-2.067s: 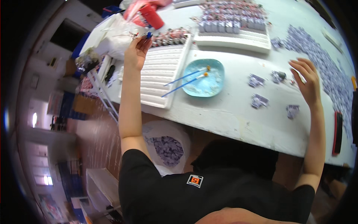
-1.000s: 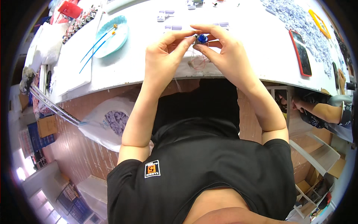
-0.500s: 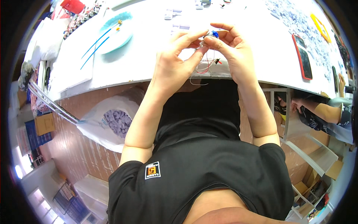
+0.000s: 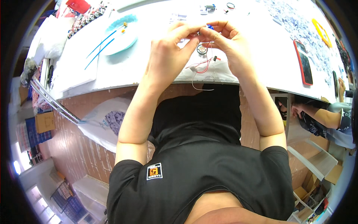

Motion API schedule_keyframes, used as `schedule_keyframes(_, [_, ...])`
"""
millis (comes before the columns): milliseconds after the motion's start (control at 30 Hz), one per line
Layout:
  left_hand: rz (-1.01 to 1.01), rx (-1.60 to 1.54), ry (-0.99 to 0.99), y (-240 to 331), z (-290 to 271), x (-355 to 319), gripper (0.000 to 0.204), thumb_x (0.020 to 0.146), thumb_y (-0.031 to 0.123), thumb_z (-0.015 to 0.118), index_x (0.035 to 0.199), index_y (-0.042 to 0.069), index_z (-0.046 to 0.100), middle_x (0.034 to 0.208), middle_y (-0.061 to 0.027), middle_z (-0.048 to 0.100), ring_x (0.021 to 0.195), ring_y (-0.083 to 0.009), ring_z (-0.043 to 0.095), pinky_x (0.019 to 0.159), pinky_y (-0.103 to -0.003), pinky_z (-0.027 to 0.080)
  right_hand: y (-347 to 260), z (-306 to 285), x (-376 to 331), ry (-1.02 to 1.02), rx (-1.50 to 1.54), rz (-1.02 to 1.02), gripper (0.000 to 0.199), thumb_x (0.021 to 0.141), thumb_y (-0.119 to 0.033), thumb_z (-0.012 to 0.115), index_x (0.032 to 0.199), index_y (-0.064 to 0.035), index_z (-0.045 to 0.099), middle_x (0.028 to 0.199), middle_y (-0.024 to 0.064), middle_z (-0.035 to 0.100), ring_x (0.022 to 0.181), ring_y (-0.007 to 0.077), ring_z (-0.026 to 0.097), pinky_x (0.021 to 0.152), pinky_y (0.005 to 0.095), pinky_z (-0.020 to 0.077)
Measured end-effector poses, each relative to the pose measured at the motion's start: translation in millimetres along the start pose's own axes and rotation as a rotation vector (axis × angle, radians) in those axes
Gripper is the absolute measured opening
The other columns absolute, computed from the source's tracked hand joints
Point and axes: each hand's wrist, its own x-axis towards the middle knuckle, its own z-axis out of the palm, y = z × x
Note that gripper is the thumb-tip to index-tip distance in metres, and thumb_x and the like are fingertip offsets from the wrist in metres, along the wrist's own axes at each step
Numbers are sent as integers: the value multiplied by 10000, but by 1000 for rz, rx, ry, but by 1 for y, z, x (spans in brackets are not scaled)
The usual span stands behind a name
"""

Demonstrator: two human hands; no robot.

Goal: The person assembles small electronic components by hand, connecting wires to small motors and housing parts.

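Fingertips nearly meeting, my left hand (image 4: pixel 170 50) and my right hand (image 4: pixel 230 42) pinch a small assembly over the table's near edge. A bit of blue part (image 4: pixel 210 27) shows between the fingers; the rest of the held piece is hidden. Just below the fingers is a small round disc (image 4: pixel 202 50), silver-rimmed with a dark middle, like a little speaker. Thin red and white wires (image 4: pixel 203 71) trail down from there, and one loose white end hangs past the table edge. Among the wires sits a tiny black switch (image 4: pixel 215 58) with a red piece beside it.
On the white table (image 4: pixel 156 71), a light-blue plate (image 4: pixel 130 43) with blue sticks stands left. Small grey motor-like parts (image 4: pixel 208 9) lie beyond my hands. Rightward are a red-edged phone (image 4: pixel 304 63), a yellow ring (image 4: pixel 321 33) and scattered pale pieces (image 4: pixel 302 35). A co-worker's arm (image 4: pixel 317 114) shows far right.
Both hands have moved slightly away from me. The round disc now shows below the fingers, and less of the blue part is visible. The whole view has shifted a little.
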Motion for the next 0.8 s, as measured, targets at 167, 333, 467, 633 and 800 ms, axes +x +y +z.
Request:
schedule_keyframes(167, [74,22,-16,-18,-11,34,275,899,-9,684,1170,20,718,990,-83,730,921,-172,722,820,-264,561,-14,-12,27,-182,-301,30,683,858,-333,811,1390,-32,507,992,75,707,870,122,667,709,232,516])
schedule_keyframes(333, [-136,-142,-79,-39,-20,61,224,909,40,722,1119,-36,716,1001,-104,723,896,-151,692,790,-269,557,6,-34,67,-306,-489,26,715,856,-286,801,1444,-51,469,1000,58,715,888,122,659,787,255,506])
schedule_keyframes(467, [-237,-120,-32,-65,-31,69,240,902,60,739,1119,-38,716,991,-107,745,898,-149,695,791,-266,555,-25,-11,84,-188,-741,-61,293,824,-109,742,1107,-38,719,921,147,740,848,276,706,767,362,555])
schedule_keyframes(633, [-375,-131,-80,-72,-33,75,277,904,65,731,1151,-58,704,989,-131,755,881,-138,691,810,-260,548,-38,-5,97,-12,-1008,-240,315,855,-54,658,1167,-28,688,946,168,737,869,286,712,778,391,554])
schedule_keyframes(800, [-418,-241,-69,-94,-27,71,295,902,60,729,1164,-71,696,1006,-133,753,876,-134,688,805,-256,547,-8,-8,105,-223,-938,-626,366,859,-159,697,1173,29,691,1000,233,735,956,354,713,881,400,547])
